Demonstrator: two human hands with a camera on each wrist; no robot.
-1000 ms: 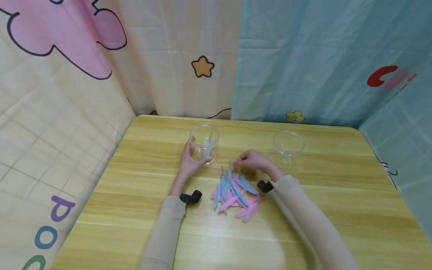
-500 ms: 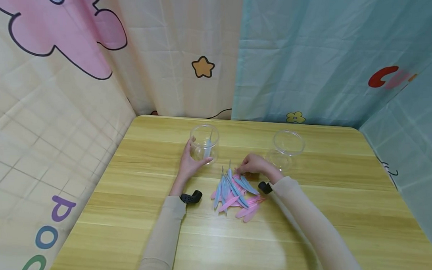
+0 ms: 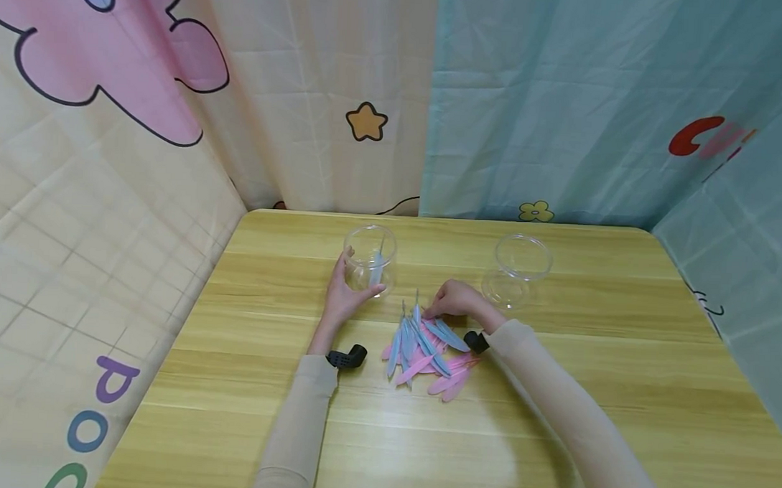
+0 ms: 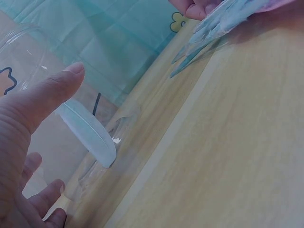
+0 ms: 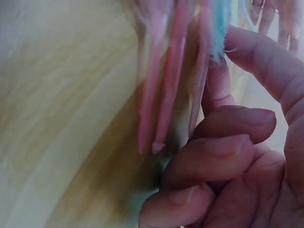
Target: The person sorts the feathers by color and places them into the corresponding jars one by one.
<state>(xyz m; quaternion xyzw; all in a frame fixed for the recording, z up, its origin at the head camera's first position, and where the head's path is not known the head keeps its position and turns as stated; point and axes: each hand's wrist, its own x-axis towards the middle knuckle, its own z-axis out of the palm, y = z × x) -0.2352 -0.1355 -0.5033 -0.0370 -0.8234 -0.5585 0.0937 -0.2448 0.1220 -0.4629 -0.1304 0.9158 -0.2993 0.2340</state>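
Observation:
My left hand (image 3: 345,294) holds a clear round jar (image 3: 370,233) at the table's left side, thumb and fingers around its wall. A pale blue feather (image 4: 90,133) stands tilted inside that jar. My right hand (image 3: 459,299) is at the far edge of a pile of feathers, its other fingers curled. In the right wrist view, thumb and index finger pinch the fluffy end of a blue feather (image 5: 218,29); pink feather quills (image 5: 166,104) hang just beside them. Blue feathers (image 3: 406,338) and pink feathers (image 3: 449,382) overlap in the pile.
A second clear jar (image 3: 523,257) stands at the back right, beyond my right hand. The wooden table (image 3: 410,446) reaches back to patterned curtains (image 3: 319,91), which also hang at both sides.
My right hand has lowered slightly toward the pile, its fingertips now among the feathers. The left hand and its jar stay where they were.

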